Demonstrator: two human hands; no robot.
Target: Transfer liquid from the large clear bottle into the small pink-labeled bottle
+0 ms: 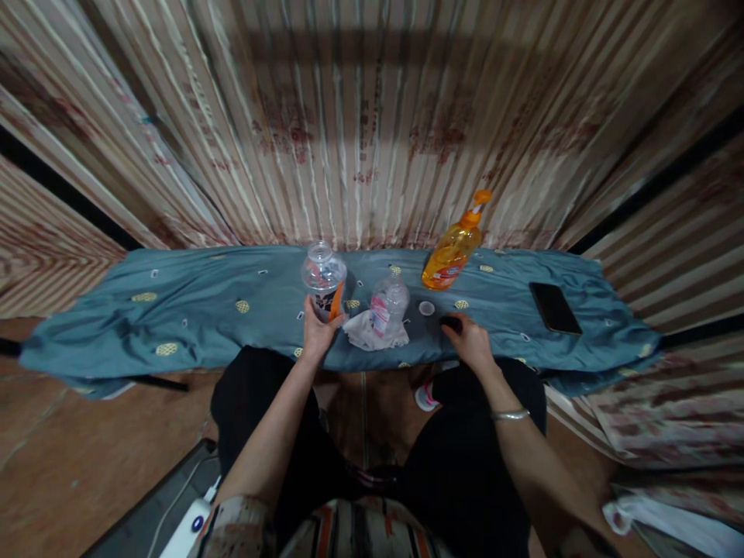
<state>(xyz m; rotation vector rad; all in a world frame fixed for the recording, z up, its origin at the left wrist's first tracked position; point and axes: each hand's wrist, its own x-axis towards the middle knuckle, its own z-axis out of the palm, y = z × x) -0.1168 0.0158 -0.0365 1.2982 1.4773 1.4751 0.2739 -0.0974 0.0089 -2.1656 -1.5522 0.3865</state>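
Observation:
My left hand (318,332) is wrapped round the lower part of a clear plastic bottle (323,276) with a black and orange label. That bottle stands upright with its mouth uncapped. Between my hands, a smaller clear bottle (396,297) with a pink label, also uncapped, stands on a crumpled white tissue (363,333). My right hand (475,345) pinches a small black bottle cap (452,323) close above the cloth. Just left of it lies a white cap (426,308), apart from my fingers.
An orange pump bottle (450,256) of yellow-orange liquid stands behind my right hand. A black phone (554,308) lies farther right. Blue-green patterned cloth (209,287) covers the narrow table, with striped curtains (349,139) behind. A white power strip (189,527) is at lower left.

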